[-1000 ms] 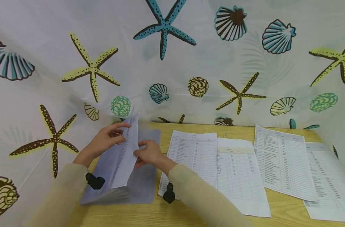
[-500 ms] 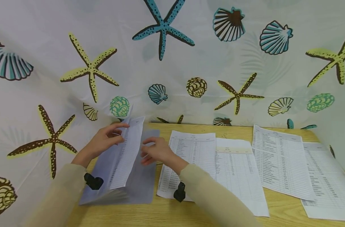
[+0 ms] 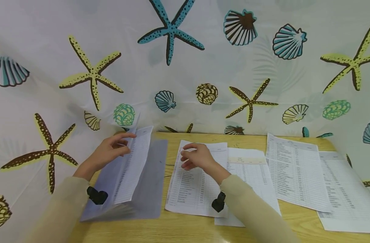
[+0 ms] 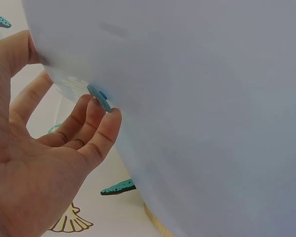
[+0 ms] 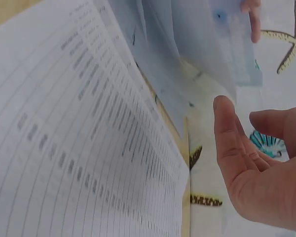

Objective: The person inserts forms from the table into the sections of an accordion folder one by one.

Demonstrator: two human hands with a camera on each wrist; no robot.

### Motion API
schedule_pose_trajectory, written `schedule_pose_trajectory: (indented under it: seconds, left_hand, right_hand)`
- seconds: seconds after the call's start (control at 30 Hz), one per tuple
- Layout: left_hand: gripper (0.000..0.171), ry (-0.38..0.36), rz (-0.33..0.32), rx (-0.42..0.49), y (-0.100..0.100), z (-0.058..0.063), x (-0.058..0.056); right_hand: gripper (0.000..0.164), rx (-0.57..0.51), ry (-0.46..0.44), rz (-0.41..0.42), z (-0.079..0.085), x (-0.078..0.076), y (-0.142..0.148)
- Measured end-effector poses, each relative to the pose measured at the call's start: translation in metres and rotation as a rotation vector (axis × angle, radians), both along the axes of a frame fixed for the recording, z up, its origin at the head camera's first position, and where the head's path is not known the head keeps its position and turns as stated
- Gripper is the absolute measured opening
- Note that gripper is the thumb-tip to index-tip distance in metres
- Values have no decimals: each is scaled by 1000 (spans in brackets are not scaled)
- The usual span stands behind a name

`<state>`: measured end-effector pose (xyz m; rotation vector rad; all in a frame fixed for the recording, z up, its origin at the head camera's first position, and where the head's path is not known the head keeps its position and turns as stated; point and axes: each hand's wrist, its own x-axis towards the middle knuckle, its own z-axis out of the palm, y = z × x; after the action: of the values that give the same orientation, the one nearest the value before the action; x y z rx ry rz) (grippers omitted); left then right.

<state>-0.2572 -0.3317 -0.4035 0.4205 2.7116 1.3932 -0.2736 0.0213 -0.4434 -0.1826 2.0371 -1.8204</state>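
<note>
A bluish, translucent plastic folder (image 3: 154,182) stands partly raised at the left of the table. My left hand (image 3: 112,148) grips the upper edge of its lifted cover. In the left wrist view, the curled fingertips are at a small blue snap button (image 4: 98,98) on the plastic. Against the cover leans a printed sheet (image 3: 136,165), its lower end inside the folder. My right hand (image 3: 200,157) is empty, fingers loosely bent, above the nearest printed list (image 3: 188,192). That list fills much of the right wrist view, beside the hand.
A second sheet with a cream band (image 3: 248,161) lies partly under the nearest list. Farther right are two more overlapping printed sheets, one in front (image 3: 297,172) and one at the edge (image 3: 349,195). A shell-and-starfish curtain (image 3: 185,74) closes off the wooden table's back and sides.
My right hand has let go of the sheet in the folder and moved right, over the loose lists. That sheet now tilts farther right. My left hand keeps hold of the cover.
</note>
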Motion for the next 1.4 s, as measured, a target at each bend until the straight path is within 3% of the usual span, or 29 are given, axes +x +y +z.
schedule_pose_trajectory:
  seconds: [0.33, 0.73, 1.13, 1.4]
  left_hand:
    - [49, -4, -1, -17, -1, 1, 1]
    - [50, 0, -8, -12, -2, -1, 0]
    - [50, -8, -5, -19, -1, 3, 0]
    - [49, -3, -3, -10, -2, 1, 0]
  right_hand:
    - [43, 78, 36, -95, -5, -7, 48]
    - [47, 128, -20, -221, -15, -8, 102]
    - [50, 177, -36, -283, -28, -2, 144]
    - [44, 240, -88, -269, -35, 2, 155]
